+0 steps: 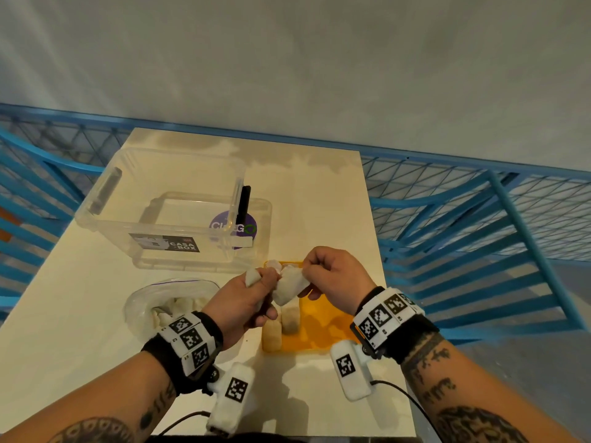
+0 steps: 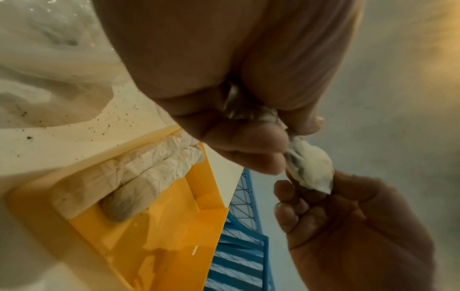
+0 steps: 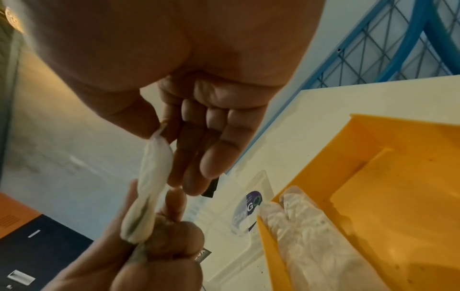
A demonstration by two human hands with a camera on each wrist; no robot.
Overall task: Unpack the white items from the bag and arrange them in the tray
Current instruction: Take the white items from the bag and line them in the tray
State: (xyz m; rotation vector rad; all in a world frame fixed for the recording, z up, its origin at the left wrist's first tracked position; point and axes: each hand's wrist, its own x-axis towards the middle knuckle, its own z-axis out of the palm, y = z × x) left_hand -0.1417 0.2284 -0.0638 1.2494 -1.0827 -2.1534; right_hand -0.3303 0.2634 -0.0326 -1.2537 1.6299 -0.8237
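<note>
Grip: my left hand (image 1: pixel 248 298) and right hand (image 1: pixel 332 276) both pinch one soft white wrapped packet (image 1: pixel 289 287).
Advice: I'd lay it flat beside the packets in the shallow yellow plastic tray (image 1: pixel 323 327).

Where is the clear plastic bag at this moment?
In the head view, the clear plastic bag lies on the table, left of the yellow tray, before the transparent box.
</note>
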